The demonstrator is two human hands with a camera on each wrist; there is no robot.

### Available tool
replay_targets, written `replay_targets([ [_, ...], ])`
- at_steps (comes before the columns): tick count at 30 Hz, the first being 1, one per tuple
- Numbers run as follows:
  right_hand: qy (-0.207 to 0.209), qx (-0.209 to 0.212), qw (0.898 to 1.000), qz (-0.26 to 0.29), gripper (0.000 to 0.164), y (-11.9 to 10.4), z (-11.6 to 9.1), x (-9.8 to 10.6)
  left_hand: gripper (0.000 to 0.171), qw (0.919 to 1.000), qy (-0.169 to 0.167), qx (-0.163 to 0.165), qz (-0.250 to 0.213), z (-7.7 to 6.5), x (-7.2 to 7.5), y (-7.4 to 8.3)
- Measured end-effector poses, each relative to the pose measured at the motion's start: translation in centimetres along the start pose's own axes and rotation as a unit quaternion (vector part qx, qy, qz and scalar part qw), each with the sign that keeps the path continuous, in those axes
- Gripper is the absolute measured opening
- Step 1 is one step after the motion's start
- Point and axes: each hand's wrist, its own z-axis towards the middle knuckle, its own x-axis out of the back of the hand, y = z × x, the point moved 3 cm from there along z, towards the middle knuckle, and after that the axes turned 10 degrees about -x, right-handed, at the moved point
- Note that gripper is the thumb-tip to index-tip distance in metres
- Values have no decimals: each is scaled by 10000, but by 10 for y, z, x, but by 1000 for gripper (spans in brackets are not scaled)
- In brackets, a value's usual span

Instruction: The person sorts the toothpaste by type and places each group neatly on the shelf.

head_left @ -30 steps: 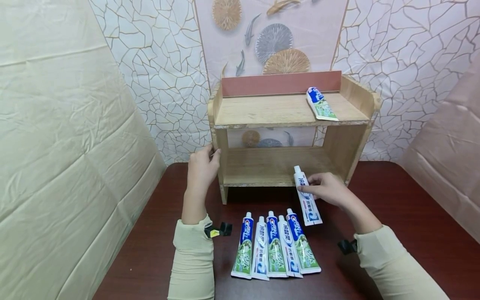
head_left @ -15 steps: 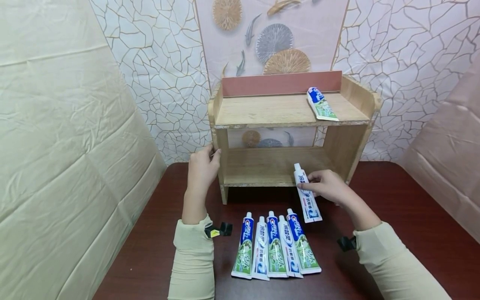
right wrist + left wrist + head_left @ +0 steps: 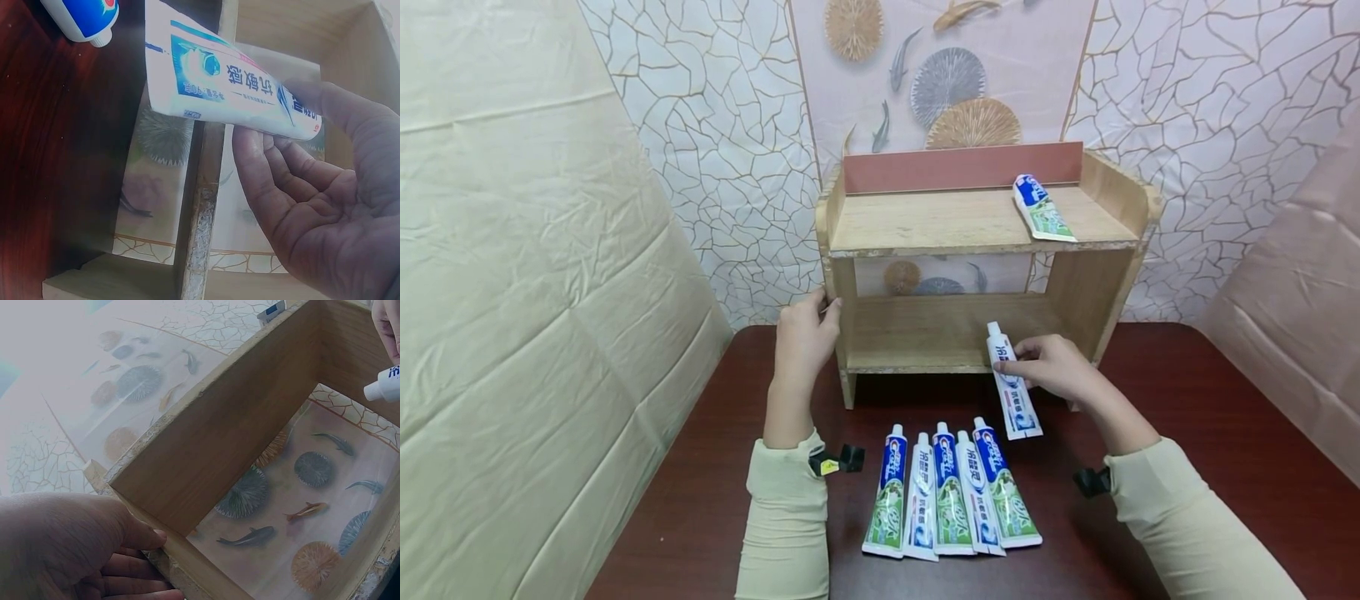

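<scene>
The right hand (image 3: 1054,368) pinches a white toothpaste tube (image 3: 1019,408), thumb on the side with writing and fingers behind. The tube sits at about 9 o'clock from that hand, touching it, and at about 3 o'clock from the left hand (image 3: 805,333), well apart. So the right hand is the near one. The tube is up off the table (image 3: 700,483), by the front edge of the low board (image 3: 917,333); I can't tell if they touch. It is long and thin. Its cap (image 3: 993,328) points between 11 and 12 o'clock, toward the shelf, and its flat end points between 5 and 6. The left hand holds the shelf's left side wall (image 3: 844,333).
</scene>
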Motion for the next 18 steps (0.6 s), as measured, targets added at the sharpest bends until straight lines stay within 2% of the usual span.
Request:
replay_targets([
  [18, -48, -57, 10000, -22, 59, -3, 8, 8, 32, 10000, -13, 19, 7, 0, 0, -1],
])
